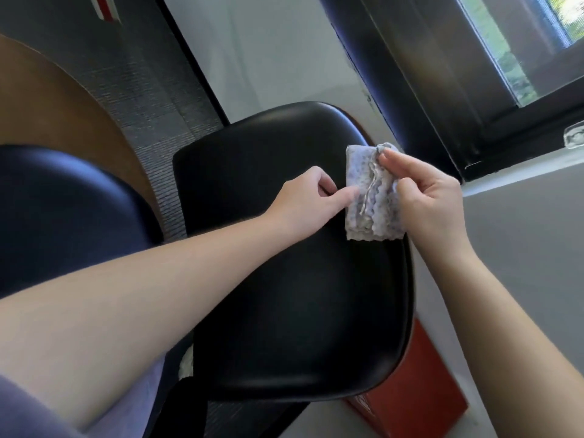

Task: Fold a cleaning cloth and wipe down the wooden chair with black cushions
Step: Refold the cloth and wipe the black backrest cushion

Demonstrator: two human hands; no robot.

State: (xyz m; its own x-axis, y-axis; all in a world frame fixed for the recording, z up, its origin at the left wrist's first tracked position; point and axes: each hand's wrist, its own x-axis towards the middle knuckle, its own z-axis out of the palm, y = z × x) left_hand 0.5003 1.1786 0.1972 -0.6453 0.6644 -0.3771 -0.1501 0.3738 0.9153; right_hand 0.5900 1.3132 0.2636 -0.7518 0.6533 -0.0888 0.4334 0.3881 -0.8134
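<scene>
The black cushion point(284, 279) lies under both hands, so the fold is probably being made right over the seat to be wiped. The right hand point(433, 200) pinches the cloth point(369, 197) at its right edge, holding the folded pad up. The left hand point(303, 200) touches its left edge, likely squaring it; gripping or not, I cannot tell. Beyond are a window point(505, 58) and a red box point(420, 390).

Cloth point(373, 197): right edge hidden behind the right grip point(433, 200). Left grip point(303, 200): fingers tucked under; pinch on the cloth's edge cannot be told. Red box point(423, 384): largely hidden beneath the black cushion point(284, 279).
</scene>
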